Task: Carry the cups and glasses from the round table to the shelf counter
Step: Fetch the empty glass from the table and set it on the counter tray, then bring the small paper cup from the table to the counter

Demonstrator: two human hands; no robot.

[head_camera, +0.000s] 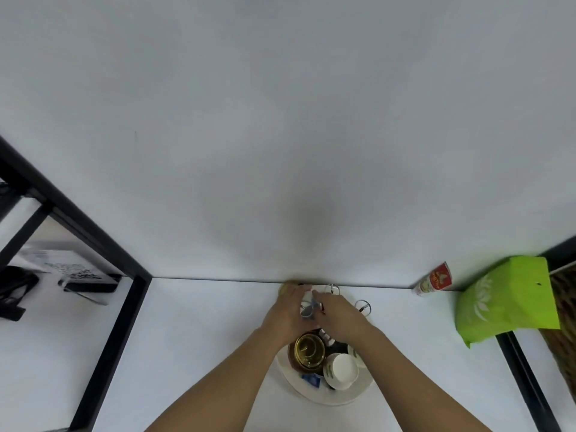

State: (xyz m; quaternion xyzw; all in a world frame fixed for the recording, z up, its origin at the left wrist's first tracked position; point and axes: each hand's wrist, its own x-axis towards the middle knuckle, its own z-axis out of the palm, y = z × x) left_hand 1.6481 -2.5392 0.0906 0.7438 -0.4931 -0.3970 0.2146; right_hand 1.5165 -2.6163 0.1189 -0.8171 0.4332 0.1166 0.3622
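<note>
White desk butts against a plain white wall; a thin dark seam marks the join. A soft grey shadow falls on the wall above the hands. Black metal shelf frame borders the desk on the left, and another black upright runs down the right side. Beyond the left frame, a lower white surface carries a dark bag and some printed paper, both blurred.

Near desk edge: a round white tray. On it, a glass teapot with a gold lid, a white cup just right of it, and a blue sachet at the front.

Both arms reach forward over the tray. Left hand and right hand meet near the wall, their fingers curled around a small clear glass between them; which hand bears the weight I cannot tell. Two more clear glasses stand on the desk: one just by the wall seam, another just right of the right hand.

Far right: a red-and-white tube leaning in the corner, and a bright green bag with a white flower print, resting partly over the right upright. Woven brown material shows behind the bag.
</note>
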